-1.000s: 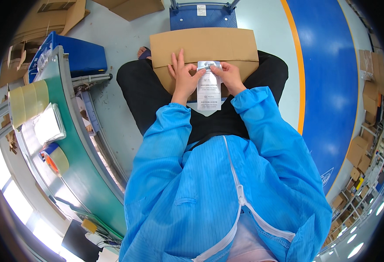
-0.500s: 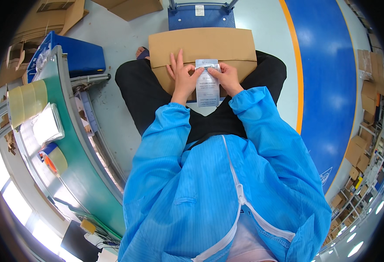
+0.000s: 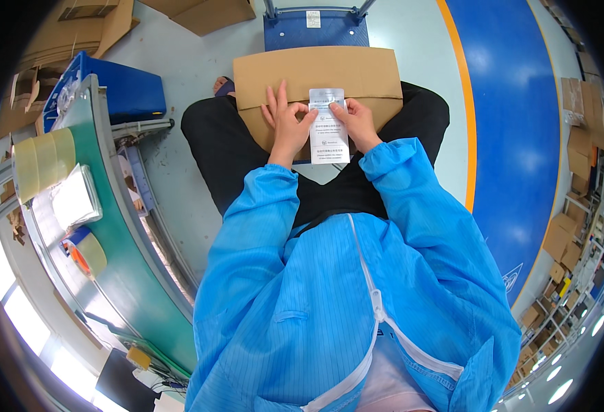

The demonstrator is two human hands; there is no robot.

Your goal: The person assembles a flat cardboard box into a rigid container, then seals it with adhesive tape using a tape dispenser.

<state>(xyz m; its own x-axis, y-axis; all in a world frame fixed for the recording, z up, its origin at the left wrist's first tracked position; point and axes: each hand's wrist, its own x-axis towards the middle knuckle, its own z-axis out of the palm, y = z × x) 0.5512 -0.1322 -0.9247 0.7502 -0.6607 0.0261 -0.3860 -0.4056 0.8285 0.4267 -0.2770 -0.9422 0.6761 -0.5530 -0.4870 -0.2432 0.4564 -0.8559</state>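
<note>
A white strip of printed labels [image 3: 328, 141] hangs between my hands, above the near edge of a brown cardboard box [image 3: 316, 69]. My left hand [image 3: 288, 127] pinches the strip's left edge between thumb and forefinger. Its other fingers fan out over the cardboard. From the other side, my right hand [image 3: 358, 125] grips the strip with the thumb pressed on its printed face and the fingers curled behind. The box lies between my knees with its folded flap edge running across it. What supports the box is mostly hidden.
Beyond the box stands a blue seat [image 3: 316, 31] with metal legs. On my left, a green workbench [image 3: 137, 268] carries rolls of tape [image 3: 44, 161] and a stack of white packets [image 3: 75, 197]. A blue bin [image 3: 127, 89] sits past it. Cardboard boxes [image 3: 580, 154] line the right.
The label strip has shifted slightly upward and tilted, so its face now looks whiter and its print clearer. Both hands stay in nearly the same place.
</note>
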